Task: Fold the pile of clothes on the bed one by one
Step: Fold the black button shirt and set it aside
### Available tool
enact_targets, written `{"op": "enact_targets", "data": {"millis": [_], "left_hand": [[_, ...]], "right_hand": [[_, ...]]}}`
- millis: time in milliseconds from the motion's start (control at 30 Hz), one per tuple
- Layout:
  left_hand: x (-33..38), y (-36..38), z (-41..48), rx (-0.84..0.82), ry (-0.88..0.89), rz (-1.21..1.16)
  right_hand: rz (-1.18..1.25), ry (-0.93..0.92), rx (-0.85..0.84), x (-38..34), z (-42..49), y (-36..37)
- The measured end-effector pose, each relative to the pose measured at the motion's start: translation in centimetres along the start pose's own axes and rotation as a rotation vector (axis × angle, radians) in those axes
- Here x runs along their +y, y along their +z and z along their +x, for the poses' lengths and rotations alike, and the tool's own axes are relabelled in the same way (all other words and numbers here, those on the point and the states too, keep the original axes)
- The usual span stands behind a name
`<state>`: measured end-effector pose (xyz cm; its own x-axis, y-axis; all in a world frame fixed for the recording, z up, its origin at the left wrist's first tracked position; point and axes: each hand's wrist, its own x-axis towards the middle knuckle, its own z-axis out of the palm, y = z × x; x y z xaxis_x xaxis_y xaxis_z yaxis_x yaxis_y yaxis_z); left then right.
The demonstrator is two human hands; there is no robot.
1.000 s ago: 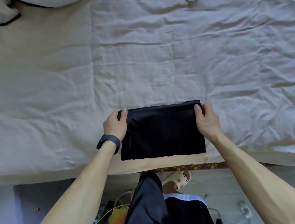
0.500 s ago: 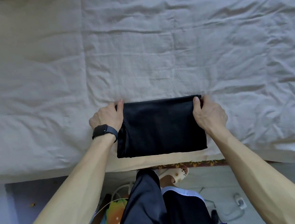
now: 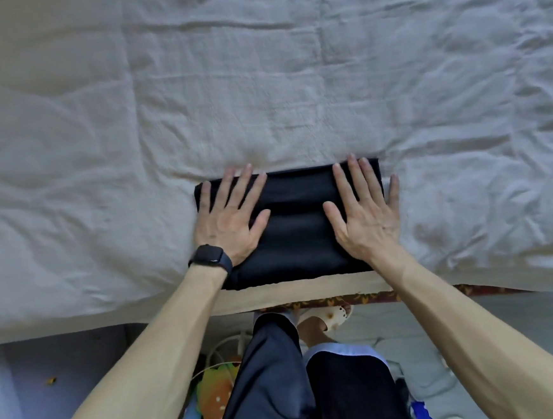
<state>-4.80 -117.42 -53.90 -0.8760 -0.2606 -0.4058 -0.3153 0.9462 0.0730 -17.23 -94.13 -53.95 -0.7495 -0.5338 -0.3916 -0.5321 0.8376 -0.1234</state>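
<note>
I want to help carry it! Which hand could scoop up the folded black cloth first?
Probably the right hand: its little finger lies on the bedsheet beside the folded black garment's right edge, ready to slip under. The left hand lies flat mostly on top.

The black fabric garment [image 3: 298, 227], folded into a compact flat rectangle with soft horizontal ridges across its top, lies squarely on the wrinkled pale-grey bed [image 3: 258, 78], close to its near edge and about midway between left and right.
</note>
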Motion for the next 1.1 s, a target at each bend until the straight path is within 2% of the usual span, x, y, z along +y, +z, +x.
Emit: {"op": "enact_targets", "data": {"millis": [167, 333, 433, 533, 633, 700, 833, 900, 1100], "left_hand": [[-1.6, 0.4, 0.0, -0.016, -0.148, 0.03], [0.3, 0.0, -1.1, 0.008, -0.455, -0.115], [2.2, -2.2, -2.5, 0.09, -0.6, -0.355], [2.8, -4.8, -4.3, 0.199, -0.812, -0.712], [2.2, -6.4, -4.9, 0.081, -1.068, -1.128], [1.9, -6.7, -4.8, -0.016, -1.069, -1.175], [0.8, -6.7, -3.4, -0.025, -1.025, -1.264], [0.1, -6.4, -2.7, -0.022, -1.004, -1.345], [-1.0, -6.5, -1.5, 0.021, -0.865, -1.337]], "right_hand": [[0.042, 0.136, -0.067, 1.0, 0.7, 0.5], [0.124, 0.232, -0.08, 0.3, 0.6, -0.1], [0.296, 0.281, -0.018, 0.0, -0.1, -2.6], [0.679, 0.438, 0.096, 0.6, -1.0, -5.7], [0.91, 0.642, -0.078, 2.1, -1.2, -7.3], [1.011, 0.669, -0.2, 3.1, -0.9, -7.7], [1.109, 0.602, -0.298, 3.4, 0.2, -7.9], [1.152, 0.575, -0.31, 3.1, 0.7, -7.7], [1.254, 0.551, -0.269, 2.9, 1.3, -7.3]]}}
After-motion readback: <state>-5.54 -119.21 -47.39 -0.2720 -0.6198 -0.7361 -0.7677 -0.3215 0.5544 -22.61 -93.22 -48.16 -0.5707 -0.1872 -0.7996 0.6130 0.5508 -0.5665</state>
